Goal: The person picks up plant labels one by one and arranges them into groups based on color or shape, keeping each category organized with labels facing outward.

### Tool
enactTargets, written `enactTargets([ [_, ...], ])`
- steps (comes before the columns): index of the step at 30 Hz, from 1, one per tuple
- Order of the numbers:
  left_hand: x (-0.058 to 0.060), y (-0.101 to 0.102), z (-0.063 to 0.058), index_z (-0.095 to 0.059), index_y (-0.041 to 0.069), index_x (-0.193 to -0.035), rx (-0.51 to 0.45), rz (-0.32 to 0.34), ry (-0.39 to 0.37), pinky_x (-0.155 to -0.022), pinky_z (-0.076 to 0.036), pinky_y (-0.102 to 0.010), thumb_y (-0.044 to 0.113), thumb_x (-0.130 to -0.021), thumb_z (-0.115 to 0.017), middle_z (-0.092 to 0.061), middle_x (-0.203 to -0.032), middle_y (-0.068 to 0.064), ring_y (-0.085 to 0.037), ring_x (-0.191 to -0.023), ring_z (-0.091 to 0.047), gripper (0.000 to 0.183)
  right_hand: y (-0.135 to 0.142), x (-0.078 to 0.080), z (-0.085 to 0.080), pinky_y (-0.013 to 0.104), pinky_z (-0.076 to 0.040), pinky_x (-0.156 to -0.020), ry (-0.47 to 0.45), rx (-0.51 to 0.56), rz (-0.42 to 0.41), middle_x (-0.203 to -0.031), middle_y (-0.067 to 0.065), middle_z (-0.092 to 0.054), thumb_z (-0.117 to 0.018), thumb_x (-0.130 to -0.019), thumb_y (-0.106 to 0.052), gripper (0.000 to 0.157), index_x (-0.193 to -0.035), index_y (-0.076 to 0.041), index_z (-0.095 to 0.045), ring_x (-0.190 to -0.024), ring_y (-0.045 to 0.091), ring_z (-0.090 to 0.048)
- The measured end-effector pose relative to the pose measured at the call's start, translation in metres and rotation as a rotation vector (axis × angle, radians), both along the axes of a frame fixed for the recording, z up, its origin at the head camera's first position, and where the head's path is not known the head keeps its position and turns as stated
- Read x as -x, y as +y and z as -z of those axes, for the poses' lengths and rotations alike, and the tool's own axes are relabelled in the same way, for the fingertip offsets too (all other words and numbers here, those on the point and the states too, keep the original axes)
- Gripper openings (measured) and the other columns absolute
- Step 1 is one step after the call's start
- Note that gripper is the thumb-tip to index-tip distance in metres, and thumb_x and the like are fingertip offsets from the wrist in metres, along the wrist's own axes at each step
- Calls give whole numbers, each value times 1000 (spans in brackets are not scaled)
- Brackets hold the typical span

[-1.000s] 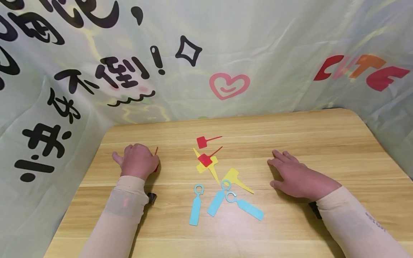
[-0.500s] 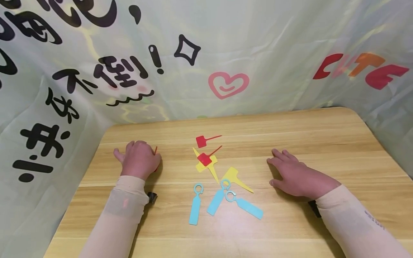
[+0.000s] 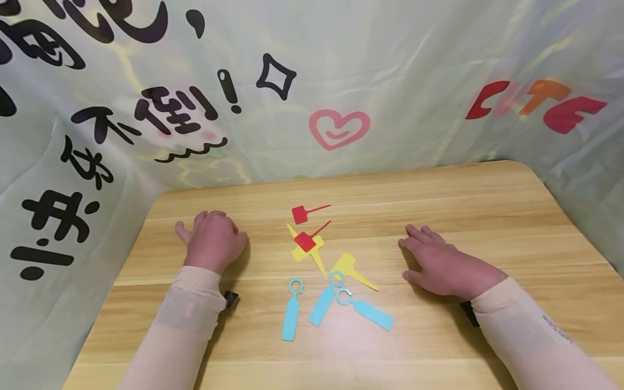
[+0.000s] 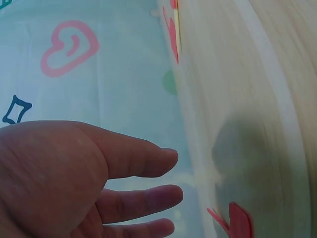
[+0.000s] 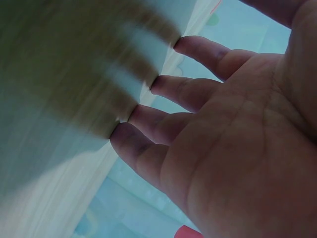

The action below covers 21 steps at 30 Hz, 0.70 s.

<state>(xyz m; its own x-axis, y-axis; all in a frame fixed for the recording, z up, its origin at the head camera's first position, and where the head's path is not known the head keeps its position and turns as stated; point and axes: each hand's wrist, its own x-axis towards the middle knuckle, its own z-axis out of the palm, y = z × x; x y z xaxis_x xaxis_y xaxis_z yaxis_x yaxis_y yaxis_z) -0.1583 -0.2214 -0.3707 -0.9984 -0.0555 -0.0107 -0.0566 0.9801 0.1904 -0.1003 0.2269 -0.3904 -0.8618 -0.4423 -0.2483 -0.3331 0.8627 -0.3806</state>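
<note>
The left hand (image 4: 74, 173), at the lower left of the left-wrist view, has its visible digits straight and parted, its grip holding nothing; a red piece (image 4: 240, 220) lies on the bench (image 4: 228, 89) at that view's lower right, apart from them. In the head view this hand sits left of centre, hiding that piece. The right hand (image 3: 446, 265), right of centre, is also without anything in its grip — fingers spread, tips touching the bench. Between the hands, a red tag (image 3: 299, 215) lies uppermost; just below, a second red tag (image 3: 305, 241) rests across yellow spiked pieces (image 3: 319, 255). Lower, near mid-frame, a T-shaped yellow marker (image 3: 347, 265) reaches under the ring of the middle blue tag (image 3: 322, 307); another blue tag (image 3: 290, 319) lies to its left, a third (image 3: 372, 314) to its right. Behind — across the top — hangs a printed cloth (image 3: 390, 70).
</note>
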Motion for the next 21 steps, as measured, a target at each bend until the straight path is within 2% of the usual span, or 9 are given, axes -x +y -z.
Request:
enactTargets([
  [7, 0, 10, -1, -73, 19, -69, -12, 18, -5, -102, 6, -83, 29, -89, -65, -63, -127, -13, -51, -139, -34, 24, -2, 0, 2, 74, -22, -110, 14, 16, 2, -162, 33, -21, -69, -97, -29, 63, -146, 4, -48, -147, 59, -15],
  [21, -3, 30, -4, -70, 23, -64, -46, 50, 0, -103, 5, -82, 25, -87, -65, -62, -134, -11, -47, -140, -35, 24, -2, 0, 0, 71, -22, -112, 18, 14, -7, -162, 33, -22, -69, -96, -29, 63, -146, 4, -48, -146, 60, -16],
])
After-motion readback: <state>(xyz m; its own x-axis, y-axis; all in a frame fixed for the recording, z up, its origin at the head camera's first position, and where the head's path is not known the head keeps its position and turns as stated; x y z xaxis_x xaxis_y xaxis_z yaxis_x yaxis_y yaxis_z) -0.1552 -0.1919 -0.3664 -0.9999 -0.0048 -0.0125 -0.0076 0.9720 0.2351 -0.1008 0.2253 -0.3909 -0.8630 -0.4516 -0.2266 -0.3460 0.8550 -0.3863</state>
